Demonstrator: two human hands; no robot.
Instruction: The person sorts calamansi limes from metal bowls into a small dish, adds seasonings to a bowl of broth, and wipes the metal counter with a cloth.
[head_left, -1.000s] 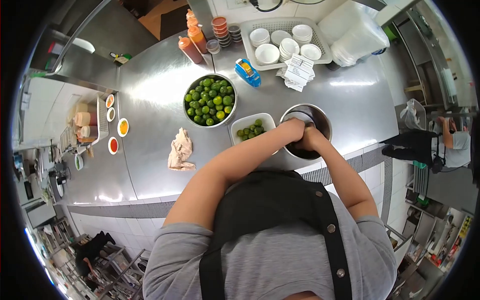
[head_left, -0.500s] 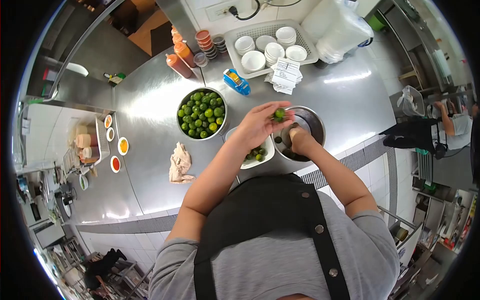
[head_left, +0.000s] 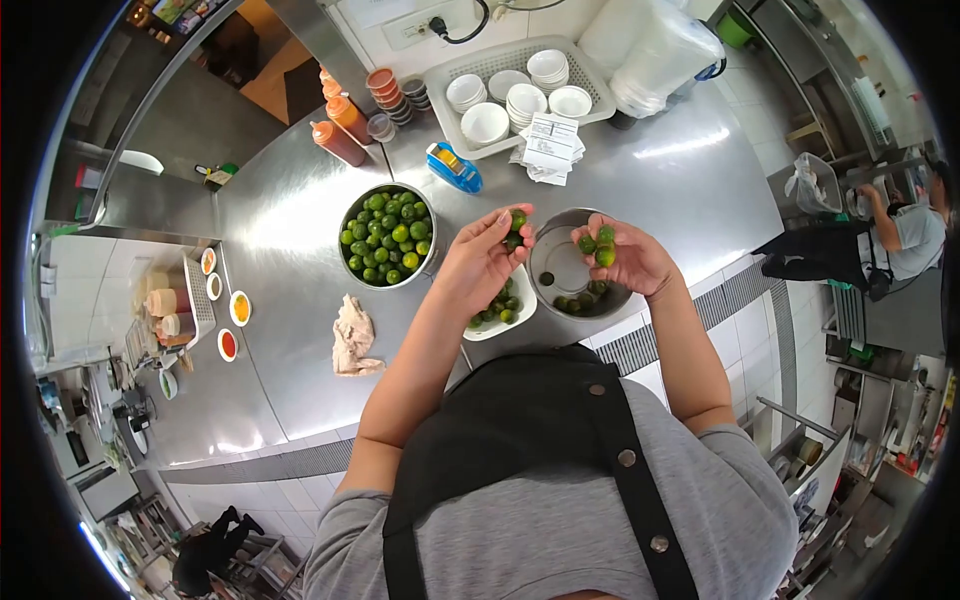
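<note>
My left hand [head_left: 470, 268] is curled around two small green limes [head_left: 515, 222], above the white tub [head_left: 523, 318]. Three more small limes [head_left: 599, 246] sit in the fingers of my right hand [head_left: 645, 262], over the far right side of a metal pot [head_left: 560, 262]. A few limes [head_left: 578, 302] lie at the bottom of this pot. The white tub holds limes [head_left: 497, 310] too, partly hidden by my left wrist. Further left stands a second metal pot [head_left: 432, 268], heaped with limes [head_left: 385, 235].
A crumpled cloth [head_left: 355, 338] lies on the steel counter [head_left: 300, 370]. Behind are a blue tape dispenser [head_left: 454, 168], sauce bottles [head_left: 340, 140], paper slips [head_left: 550, 145] and a grey tray [head_left: 440, 85] of white bowls. Small sauce dishes [head_left: 228, 345] stand left. Another person [head_left: 905, 235] is at right.
My right hand has come up out of the metal pot with limes in its fingers. The left fingers have curled in around their limes. The view has shifted slightly.
</note>
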